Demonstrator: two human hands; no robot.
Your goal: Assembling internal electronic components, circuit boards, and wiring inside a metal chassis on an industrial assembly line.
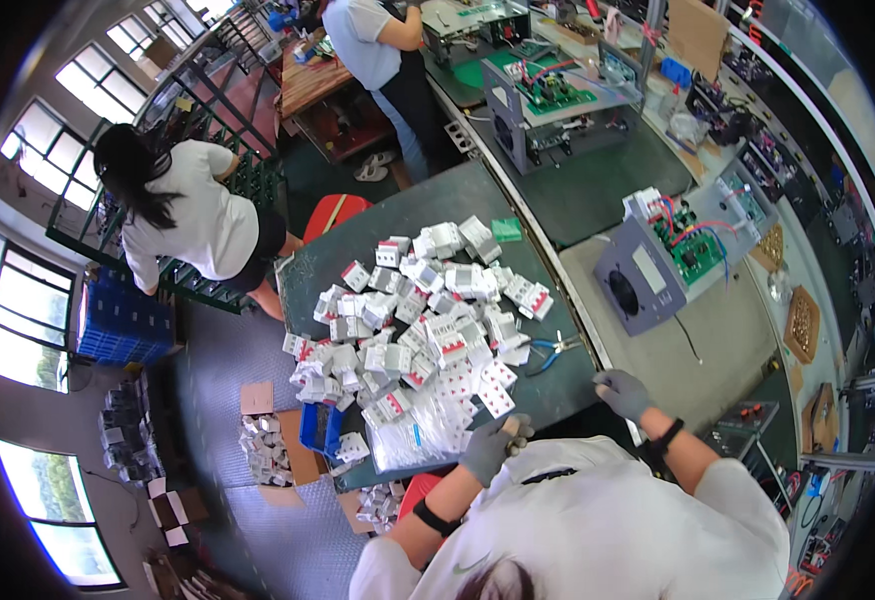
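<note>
My left hand [498, 445], in a grey glove, is held at the table's near edge, just right of a clear plastic bag [413, 440]. Its fingers are curled in, and whatever they may hold is hidden. My right hand [624, 394], gloved in the same grey, is closed beside the table's right corner; its palm is out of sight. A big heap of white circuit breakers [448, 340], some with red levers, covers much of the dark green table [458, 195]. White cards with red marks [496, 398] lie near my left hand. Blue-handled pliers [555, 345] rest right of the heap.
A blue bin [320, 430] sits at the table's left edge. Cartons of breakers [266, 450] stand on the floor. To the right, an opened grey machine housing [648, 275] rests on a bench. Two people are nearby, one by a green rack [183, 290], another farther back.
</note>
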